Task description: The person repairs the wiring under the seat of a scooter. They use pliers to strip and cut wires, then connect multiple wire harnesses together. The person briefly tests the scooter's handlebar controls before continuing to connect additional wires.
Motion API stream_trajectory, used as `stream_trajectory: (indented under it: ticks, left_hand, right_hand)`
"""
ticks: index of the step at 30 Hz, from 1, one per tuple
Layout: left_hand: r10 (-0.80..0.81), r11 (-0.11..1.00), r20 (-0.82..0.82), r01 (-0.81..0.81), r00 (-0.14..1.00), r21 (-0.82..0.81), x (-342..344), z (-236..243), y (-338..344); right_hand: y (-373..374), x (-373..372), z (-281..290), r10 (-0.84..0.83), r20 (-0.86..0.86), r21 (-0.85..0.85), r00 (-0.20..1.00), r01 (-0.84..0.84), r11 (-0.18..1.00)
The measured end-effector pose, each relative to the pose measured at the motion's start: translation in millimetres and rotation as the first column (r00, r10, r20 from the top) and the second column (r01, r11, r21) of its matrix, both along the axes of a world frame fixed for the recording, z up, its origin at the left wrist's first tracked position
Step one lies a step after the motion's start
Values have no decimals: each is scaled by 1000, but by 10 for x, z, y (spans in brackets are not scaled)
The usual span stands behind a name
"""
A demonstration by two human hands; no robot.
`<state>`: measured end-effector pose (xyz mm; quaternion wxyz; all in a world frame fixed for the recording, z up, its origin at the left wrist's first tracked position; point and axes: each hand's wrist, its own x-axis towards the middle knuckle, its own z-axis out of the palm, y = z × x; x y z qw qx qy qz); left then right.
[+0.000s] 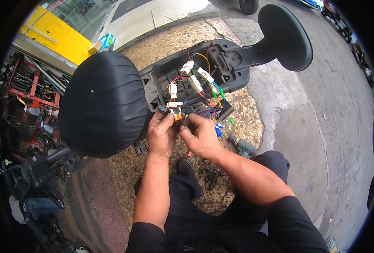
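My left hand (pixel 160 134) and my right hand (pixel 201 135) meet at the near side of an open scooter body. Both are closed, thumbs against fingers. A small orange-yellow piece (pixel 177 117) shows at my left fingertips; its kind is unclear. What my right fingers pinch is hidden. Just beyond lie white plug connectors (pixel 195 83) on coloured wires, several of them resting over the open black compartment (pixel 176 67). A bundle of loose wires (pixel 212 113) hangs to the right of my hands. The black padded seat (pixel 105 103) stands up on the left.
A cordless drill (pixel 242 145) lies on the speckled ground to the right, near my knee. A black padded backrest (pixel 286 38) juts out at the far right. On the left stands a red rack (pixel 33 84) of tools. Small boxes (pixel 106 41) sit by the yellow step.
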<state>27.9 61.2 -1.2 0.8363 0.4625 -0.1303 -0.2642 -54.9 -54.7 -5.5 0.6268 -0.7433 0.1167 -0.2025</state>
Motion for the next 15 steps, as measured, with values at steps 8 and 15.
stream_trajectory:
  ticks: [8, 15]
  left_hand:
    - [11, 1000, -15, -11, 1000, -15, -4, -1, 2]
    - [16, 996, 94, -25, 995, 91, -52, 39, -8]
  right_hand:
    - [-139, 125, 47, -58, 262, -210, 963, 116, 971]
    - [-237, 191, 35, 27, 214, -325, 976, 45, 945]
